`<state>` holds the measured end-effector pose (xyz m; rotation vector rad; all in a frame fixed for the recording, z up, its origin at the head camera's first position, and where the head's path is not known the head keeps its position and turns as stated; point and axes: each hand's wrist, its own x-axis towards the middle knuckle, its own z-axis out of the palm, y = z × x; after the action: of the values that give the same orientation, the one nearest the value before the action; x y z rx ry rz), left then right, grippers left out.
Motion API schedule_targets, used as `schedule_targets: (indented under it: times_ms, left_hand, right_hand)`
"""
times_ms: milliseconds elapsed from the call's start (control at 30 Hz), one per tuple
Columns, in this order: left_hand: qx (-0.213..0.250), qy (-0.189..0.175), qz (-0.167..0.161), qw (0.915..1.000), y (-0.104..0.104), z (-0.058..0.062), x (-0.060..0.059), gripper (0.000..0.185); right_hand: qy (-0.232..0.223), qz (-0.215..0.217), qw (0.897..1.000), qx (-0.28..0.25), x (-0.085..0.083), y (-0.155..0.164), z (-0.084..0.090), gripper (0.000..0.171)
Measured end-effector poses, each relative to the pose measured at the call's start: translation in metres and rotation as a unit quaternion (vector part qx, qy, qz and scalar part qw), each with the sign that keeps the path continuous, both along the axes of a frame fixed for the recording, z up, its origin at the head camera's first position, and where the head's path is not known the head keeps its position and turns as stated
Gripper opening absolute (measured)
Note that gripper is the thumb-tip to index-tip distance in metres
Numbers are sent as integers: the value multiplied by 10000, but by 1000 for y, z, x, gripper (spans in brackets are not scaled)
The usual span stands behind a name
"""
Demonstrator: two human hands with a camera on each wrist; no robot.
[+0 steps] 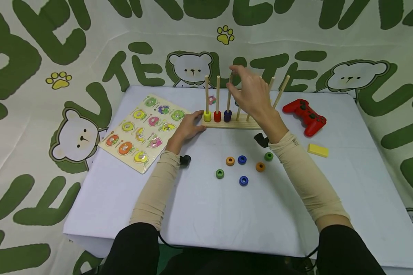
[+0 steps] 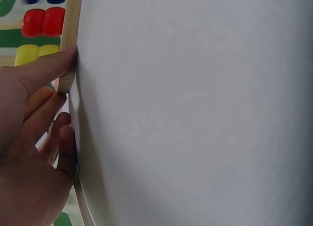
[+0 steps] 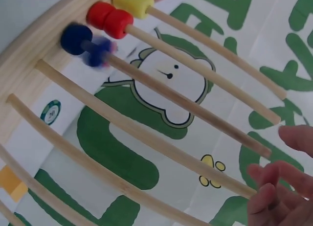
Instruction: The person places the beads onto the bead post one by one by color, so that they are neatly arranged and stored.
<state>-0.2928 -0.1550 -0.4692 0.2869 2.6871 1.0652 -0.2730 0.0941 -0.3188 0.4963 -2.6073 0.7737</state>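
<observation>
A wooden peg rack [image 1: 237, 123] stands near the back of the table. Its first three pegs carry yellow beads [image 1: 207, 116], red beads [image 1: 217, 116] and dark blue beads [image 1: 228, 115], two on each. My left hand [image 1: 188, 128] holds the left end of the base, thumb on the front edge and fingertips at the end. My right hand [image 1: 252, 91] is raised by the top of the third peg, thumb and fingers apart with nothing between them. In the right wrist view the upper blue bead [image 3: 98, 52] is blurred on its peg, well below the fingers [image 3: 274, 192].
Several loose beads lie in front of the rack, including a green bead [image 1: 220, 173], an orange bead [image 1: 230, 161] and a blue bead [image 1: 243, 180]. A fruit puzzle board [image 1: 124, 126] lies left. To the right are a red game controller [image 1: 306, 116] and a yellow block [image 1: 318, 150].
</observation>
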Motion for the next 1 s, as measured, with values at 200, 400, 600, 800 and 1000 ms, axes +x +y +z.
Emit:
schedule_targets:
  times_ms: [200,400,600,800,1000]
  left_hand:
    - [-26,-43,10,10000,2,0,1,75]
    - [-58,-85,79,9999,2,1,1,75]
    - [-92,-69,72,9999,1,2,0,75]
    - [-75,-33,67,9999,-1,1,-1,75]
    - [-24,-130,119,9998,2,0,-1,75]
  right_hand:
    - [628,427,9966,-305,34,12,-18,39]
    - [-32,1034,9945,163,79,17,-54,35]
    - [-810,1834,9749,964,114,14,-92,31]
    - [-1397,2429,9443,1724,135,3,-118,35]
    - [-1466,2388,9408,1907,141,-2,-127,28]
